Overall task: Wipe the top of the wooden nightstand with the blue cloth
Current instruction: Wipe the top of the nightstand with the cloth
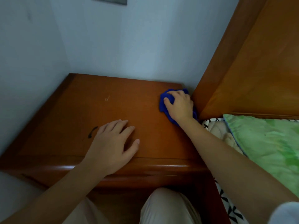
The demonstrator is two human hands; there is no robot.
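Right hand point(178, 106) presses down on the bunched blue cloth point(163, 104), fingers curled and clamped over it. Cloth sits under the palm, at the far corner of the wooden nightstand point(100, 110), just beside the headboard point(242, 70) that rises on the hand's outer side. Cloth edges show ahead of the fingertips and trail back under the wrist.

Left hand point(111, 146) lies flat on the top near the front edge, fingers spread and apart, holding nothing; it appears to brace the body.

Judgement: wiping is in hand, corner being worked. To do it well, keep the palm flat so the cloth stays spread, push it tight into the seam by the headboard, then draw in overlapping strokes toward the left hand. Lift the left hand to cover that patch.

Materials: top is glossy, lacquered red-brown wood, smooth, with a rounded front lip catching light. A dark curved mark point(92, 131) lies just beyond the left hand's little finger; a pale scratch point(107, 98) farther ahead. Cloth looks soft, plush, crumpled.
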